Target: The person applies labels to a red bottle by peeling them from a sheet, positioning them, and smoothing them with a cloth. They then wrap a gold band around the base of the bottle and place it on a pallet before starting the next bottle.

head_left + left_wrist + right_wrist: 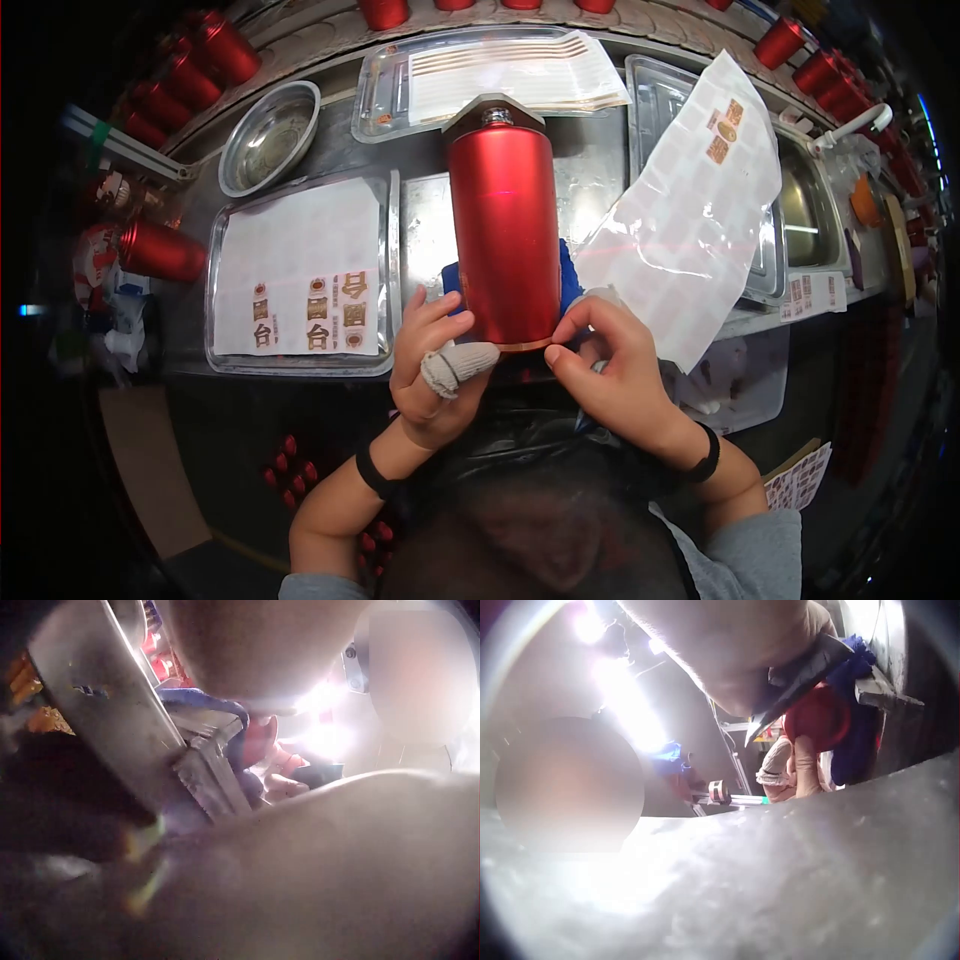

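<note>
A glossy red bottle (505, 220) with a bare threaded metal neck lies with its base towards the person, a blue cloth (570, 275) under it. A thin copper-coloured band (525, 346) runs along the base edge. My left hand (440, 375) holds the base from the left; a ribbed finger cot (465, 366) on one finger lies against the bottom rim. On the right, my right hand (620, 375) has thumb and forefinger tips together at the band's end. It also holds a dark pointed tool (802, 682), plain in the right wrist view, its kind unclear.
Left is a tray (213, 300) with a sheet of gold stickers, a metal bowl (270, 140) behind it. A backing sheet (690, 210) covers part of the right tray, near a sink (805, 200). More red bottles (225, 48) line the back. Another sheet lies in the rear tray (380, 95).
</note>
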The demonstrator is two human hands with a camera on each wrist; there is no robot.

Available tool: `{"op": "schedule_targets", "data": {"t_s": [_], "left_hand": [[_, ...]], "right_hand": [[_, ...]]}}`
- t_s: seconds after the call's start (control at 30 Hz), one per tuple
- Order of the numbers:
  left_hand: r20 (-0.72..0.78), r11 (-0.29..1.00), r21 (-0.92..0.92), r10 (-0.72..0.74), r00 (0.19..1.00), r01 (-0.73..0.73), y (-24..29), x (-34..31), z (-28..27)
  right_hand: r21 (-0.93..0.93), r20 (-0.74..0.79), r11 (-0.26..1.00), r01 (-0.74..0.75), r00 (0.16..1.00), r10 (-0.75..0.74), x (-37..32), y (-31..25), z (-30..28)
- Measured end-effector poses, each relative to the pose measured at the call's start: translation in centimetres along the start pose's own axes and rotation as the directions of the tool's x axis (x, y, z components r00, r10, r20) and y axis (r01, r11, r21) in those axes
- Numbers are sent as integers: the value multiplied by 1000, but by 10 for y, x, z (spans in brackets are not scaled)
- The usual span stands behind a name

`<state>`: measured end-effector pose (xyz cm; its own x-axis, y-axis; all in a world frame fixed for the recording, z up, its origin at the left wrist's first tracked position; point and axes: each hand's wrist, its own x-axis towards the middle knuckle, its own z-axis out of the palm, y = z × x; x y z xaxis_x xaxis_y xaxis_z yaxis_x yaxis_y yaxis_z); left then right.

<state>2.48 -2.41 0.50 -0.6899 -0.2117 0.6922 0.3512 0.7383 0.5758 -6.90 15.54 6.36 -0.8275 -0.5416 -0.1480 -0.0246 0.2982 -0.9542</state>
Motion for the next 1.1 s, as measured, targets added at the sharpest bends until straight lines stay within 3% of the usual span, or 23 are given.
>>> {"op": "schedule_targets", "data": {"t_s": [0.1, 0.23, 0.53, 0.63, 0.83, 0.97, 1.07, 1.1], "left_hand": [[-28, 995, -58, -80, 996, 78, -6, -10, -5], [-20, 997, -43, -66, 998, 65, -5, -10, -3], [29, 996, 60, 69, 997, -71, -5, -5, -3], [20, 994, 67, 79, 997, -81, -5, -7, 1], [62, 975, 132, 173, 983, -180, -5, 1, 5], [135, 967, 162, 178, 975, -198, 7, 15, 6], [166, 971, 144, 164, 972, -189, 16, 20, 11], [148, 979, 111, 154, 977, -171, 17, 19, 8]], "right_hand": [[-105, -21, 989, 104, 994, -107, 3, -7, 7], [-166, -106, 967, 193, 972, -212, 8, -1, 21], [58, -37, 996, 61, 998, -59, 9, -1, 15], [-58, -30, 980, 190, 981, -192, 9, 11, 16], [-62, -13, 975, 215, 976, -216, 9, 8, 12], [102, -6, 985, 138, 990, -138, 6, 18, 5], [18, -106, 991, 130, 986, -128, 0, 17, -1], [-139, -136, 970, 198, 967, -217, -2, 21, -7]]}}
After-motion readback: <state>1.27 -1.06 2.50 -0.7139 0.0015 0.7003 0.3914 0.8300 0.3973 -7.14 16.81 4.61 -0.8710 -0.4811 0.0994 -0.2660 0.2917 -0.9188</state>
